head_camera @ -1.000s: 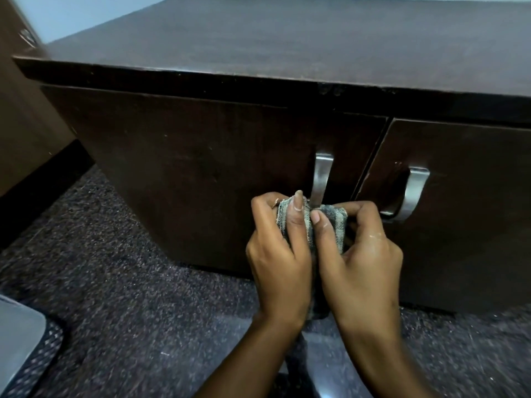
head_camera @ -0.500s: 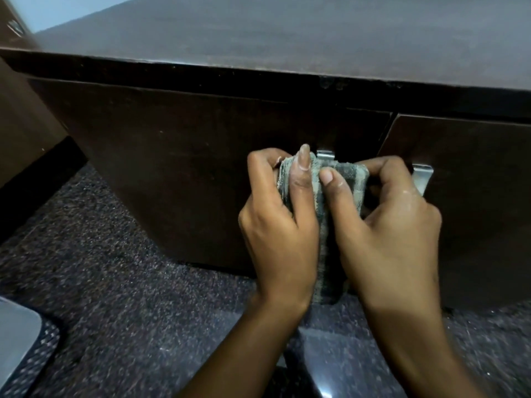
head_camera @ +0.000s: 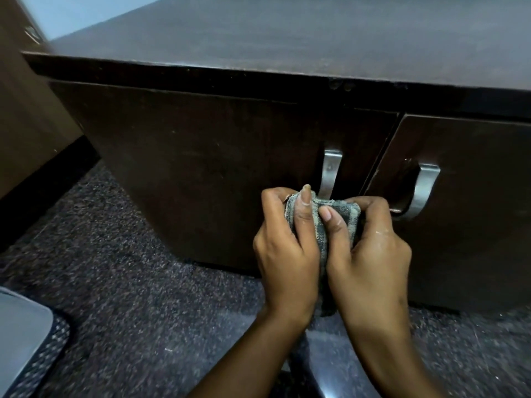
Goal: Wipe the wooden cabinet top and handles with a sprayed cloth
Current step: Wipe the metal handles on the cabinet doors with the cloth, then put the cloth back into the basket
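Dark wood is filling most of the view: the cabinet (head_camera: 201, 173) is standing on speckled carpet (head_camera: 120, 297), its top (head_camera: 287, 38) stretching away above the hands. Left of the hands, at the frame's lower corner, a grey pad (head_camera: 20, 326) is lying on the carpet.

The left hand (head_camera: 284, 254) is reaching up from below with wrist straight, fingers curling round the left side of the cloth (head_camera: 324, 222) and thumb pressing along its front. The cloth, grey and folded, is hanging with its long axis vertical, its upper end bunched round the lower end of the left handle (head_camera: 330, 173). That steel handle is running upright, rising just above the hands.

The right hand (head_camera: 370, 254) is mirroring the left, gripping the cloth's right side, thumb tip beside the other thumb. Just right of it, the right handle (head_camera: 423, 191) is standing upright on the other door, bare.
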The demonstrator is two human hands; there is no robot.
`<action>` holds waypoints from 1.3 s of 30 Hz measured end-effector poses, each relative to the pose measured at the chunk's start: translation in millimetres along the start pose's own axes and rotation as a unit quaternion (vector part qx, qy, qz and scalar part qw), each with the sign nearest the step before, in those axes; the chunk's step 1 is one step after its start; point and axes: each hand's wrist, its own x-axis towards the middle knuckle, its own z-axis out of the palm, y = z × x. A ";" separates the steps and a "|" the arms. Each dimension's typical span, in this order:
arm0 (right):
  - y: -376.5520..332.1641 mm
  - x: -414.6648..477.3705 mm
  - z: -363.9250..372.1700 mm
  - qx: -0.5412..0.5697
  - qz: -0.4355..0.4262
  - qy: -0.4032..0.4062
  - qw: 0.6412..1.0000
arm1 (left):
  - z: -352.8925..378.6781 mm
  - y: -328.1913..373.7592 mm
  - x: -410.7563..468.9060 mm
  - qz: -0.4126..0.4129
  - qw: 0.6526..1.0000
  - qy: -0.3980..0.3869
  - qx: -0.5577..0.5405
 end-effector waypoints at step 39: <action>-140.7 -134.0 340.4 0.211 0.204 -0.651 0.700 | -382.9 -142.9 23.5 -0.409 0.895 0.174 -0.029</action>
